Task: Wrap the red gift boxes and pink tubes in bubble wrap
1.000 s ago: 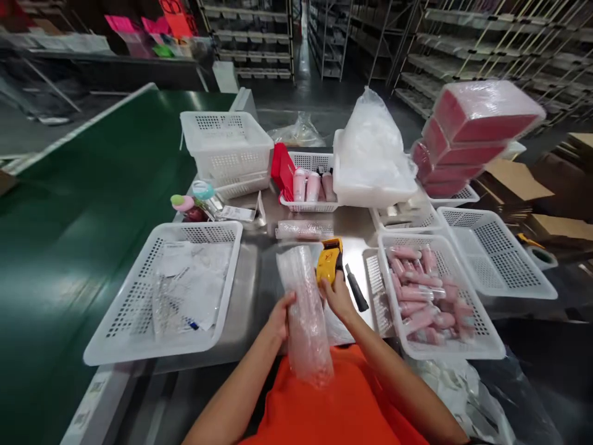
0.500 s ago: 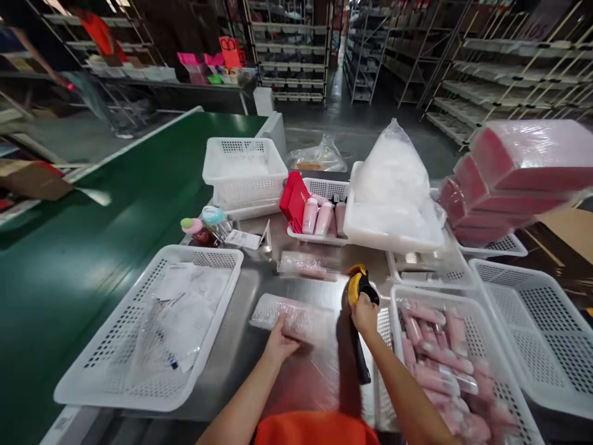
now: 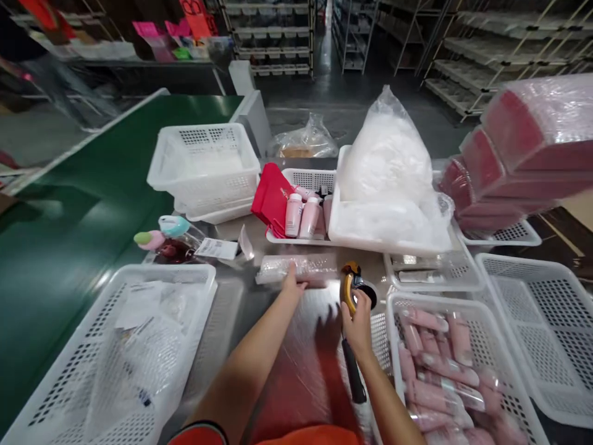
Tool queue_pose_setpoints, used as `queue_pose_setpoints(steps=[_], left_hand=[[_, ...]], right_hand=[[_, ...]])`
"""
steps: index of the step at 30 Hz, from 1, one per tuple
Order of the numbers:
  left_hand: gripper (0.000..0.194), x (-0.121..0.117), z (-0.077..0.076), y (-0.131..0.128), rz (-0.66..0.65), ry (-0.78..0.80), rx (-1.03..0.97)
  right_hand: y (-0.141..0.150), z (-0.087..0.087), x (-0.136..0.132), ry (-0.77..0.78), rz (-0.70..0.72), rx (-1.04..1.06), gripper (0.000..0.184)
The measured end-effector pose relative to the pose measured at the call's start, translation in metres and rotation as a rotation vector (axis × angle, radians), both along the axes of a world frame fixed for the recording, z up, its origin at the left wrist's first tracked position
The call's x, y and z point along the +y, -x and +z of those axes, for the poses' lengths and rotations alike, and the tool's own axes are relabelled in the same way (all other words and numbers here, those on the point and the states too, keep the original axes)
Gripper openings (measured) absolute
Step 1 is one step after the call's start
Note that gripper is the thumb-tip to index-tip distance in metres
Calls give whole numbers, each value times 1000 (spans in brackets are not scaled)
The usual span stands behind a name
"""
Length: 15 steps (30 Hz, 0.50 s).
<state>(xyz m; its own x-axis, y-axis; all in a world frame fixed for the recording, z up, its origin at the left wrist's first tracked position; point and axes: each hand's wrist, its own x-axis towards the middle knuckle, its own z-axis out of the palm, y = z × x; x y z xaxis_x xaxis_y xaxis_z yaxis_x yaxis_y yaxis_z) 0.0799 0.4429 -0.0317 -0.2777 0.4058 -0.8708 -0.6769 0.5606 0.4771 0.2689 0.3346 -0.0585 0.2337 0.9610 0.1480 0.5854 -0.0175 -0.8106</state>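
A bubble-wrapped roll [image 3: 271, 270] lies crosswise on the metal table. My left hand [image 3: 293, 286] grips its near side, with a finger over the top. To the right, a yellow and black tape dispenser [image 3: 348, 287] rests on the tabletop. Beside it is my right hand [image 3: 357, 324], its thumb and fingers apart around the near end. Under the right wrist lies a black-handled cutter [image 3: 353, 371].
Pink bottles fill a white basket [image 3: 393, 346] at right; another basket [image 3: 208, 290] at left holds clear packets. Behind stand a basket with a red pouch [image 3: 271, 198], a bag of white wrapping [image 3: 389, 161] and stacked baskets [image 3: 204, 179]. A green conveyor [image 3: 92, 198] runs along the left.
My left hand has carried the wrapped roll away from me, to where another wrapped roll lay. My right hand has lowered the tape dispenser onto the table and loosened its fingers.
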Motion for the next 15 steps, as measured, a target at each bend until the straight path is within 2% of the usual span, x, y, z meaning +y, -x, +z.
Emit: queue_pose_setpoints(steps=[3,6,7,10,12,15], left_hand=[[56,-7,-3,4,-94,92,87],[59,-20,1,19,-294,176,70],[62,-24,3,24,-406,191,45],[67,-45,11,40,-576,180,-5],[54,-75,16,49,-586,120,7],[25,-151,20,64,-464,56,62]], right_hand=[[-20,13,-32,41,46,67,34],[-35,33,-64,57,72,62,29],[-40,39,-73,49,74,43,29],[-69,49,-92,-6,8,-88,32],[-102,47,-101,-11,-89,-224,33],[-160,35,-98,123,-175,-424,36]])
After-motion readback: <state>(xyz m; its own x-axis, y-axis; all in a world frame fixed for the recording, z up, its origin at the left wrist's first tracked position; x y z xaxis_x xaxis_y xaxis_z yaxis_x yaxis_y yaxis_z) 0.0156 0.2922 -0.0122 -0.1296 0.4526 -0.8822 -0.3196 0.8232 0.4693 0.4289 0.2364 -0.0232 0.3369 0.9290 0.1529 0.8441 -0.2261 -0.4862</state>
